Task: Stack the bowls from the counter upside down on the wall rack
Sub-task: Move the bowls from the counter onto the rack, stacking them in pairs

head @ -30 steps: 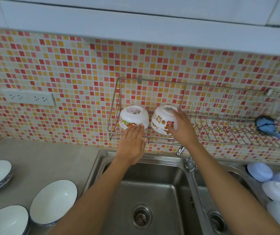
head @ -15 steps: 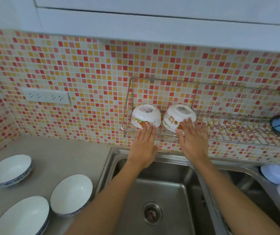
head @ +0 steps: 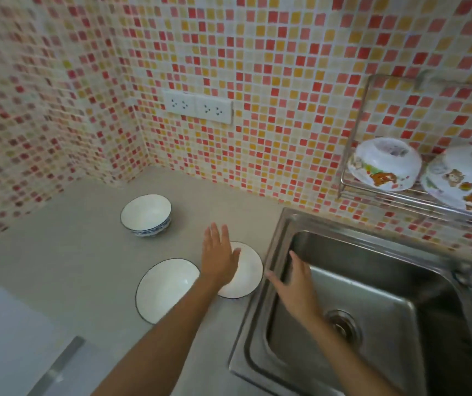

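Grey counter (head: 66,252): carries three upright white bowls, well apart from the wall rack.
Far bowl (head: 146,215): blue pattern on its outer wall, standing alone near the tiled corner.
Near bowl (head: 166,288): dark rim line; lower right edge covered by the left forearm.
Middle bowl (head: 247,274): beside the sink edge; its left part is hidden under the left hand.
Left hand (head: 219,257): flat, fingers extended and close together, palm down over the middle bowl, gripping nothing (contact with the bowl cannot be confirmed).
Right hand (head: 293,284): open, fingers spread, above the left rim of the sink, holding nothing; outline blurred.
Sink (head: 371,281): stainless steel, drain visible; right side cut off by the frame.
Wall rack (head: 354,155): wire, fixed to the mosaic tiles; only its left end is in view.
Rack bowl, left (head: 384,164): upside down, cartoon print on the side.
Rack bowl, right (head: 463,178): upside down, just beside the first, partly cut off at the frame edge; print too blurred to read.
Double socket (head: 199,107): white, on the wall above the counter.
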The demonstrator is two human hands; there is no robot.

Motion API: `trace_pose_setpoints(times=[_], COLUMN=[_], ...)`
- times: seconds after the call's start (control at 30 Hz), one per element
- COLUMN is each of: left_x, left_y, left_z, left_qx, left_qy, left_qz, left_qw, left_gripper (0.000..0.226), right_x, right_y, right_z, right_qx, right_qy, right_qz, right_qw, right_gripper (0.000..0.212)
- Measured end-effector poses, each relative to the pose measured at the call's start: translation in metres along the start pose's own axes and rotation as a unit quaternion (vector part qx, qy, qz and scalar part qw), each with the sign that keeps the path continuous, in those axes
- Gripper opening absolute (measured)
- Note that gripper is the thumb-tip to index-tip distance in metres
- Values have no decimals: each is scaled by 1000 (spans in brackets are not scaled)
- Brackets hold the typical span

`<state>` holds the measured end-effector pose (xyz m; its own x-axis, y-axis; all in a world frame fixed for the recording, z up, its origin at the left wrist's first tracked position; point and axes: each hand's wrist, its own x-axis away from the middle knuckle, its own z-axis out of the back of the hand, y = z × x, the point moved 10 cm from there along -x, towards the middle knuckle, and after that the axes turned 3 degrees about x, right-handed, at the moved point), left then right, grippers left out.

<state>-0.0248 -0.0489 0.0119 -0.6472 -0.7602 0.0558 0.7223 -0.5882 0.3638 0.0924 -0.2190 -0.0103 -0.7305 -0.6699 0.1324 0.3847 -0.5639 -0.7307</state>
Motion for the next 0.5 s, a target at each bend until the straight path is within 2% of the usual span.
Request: trace_pose_setpoints(times=[0.07,0.17,0.2,0.3,0.33,0.5], left_x=[-7,-19,-22,-25,-25,-30], left_y=[-22,-38,-40,-44,-47,-46], left_z=[-4,-13,-17,-33,-36,-33], left_qx=[2,-15,-12,53,75,123], left_qy=[-24,-49,-59,-105,-110,-103], left_qz=[17,4,-3,16,28,12], left_qw=[1000,999,998,993,991,987], left_gripper=[64,52,46,38,38,41], right_x=[-7,-18,-18,-11,-9,-7], right_y=[2,19,22,16,15,9], right_z=[-35,-70,-78,-91,-94,-87], right_qx=[-55,-96,-113,-181,-195,-243], right_qy=[-38,-54,-60,-65,-70,-53], right_qz=[-68,-157,-181,-231,-242,-253], right_qw=[995,982,975,954,948,935], right_gripper=[92,98,94,50,45,50])
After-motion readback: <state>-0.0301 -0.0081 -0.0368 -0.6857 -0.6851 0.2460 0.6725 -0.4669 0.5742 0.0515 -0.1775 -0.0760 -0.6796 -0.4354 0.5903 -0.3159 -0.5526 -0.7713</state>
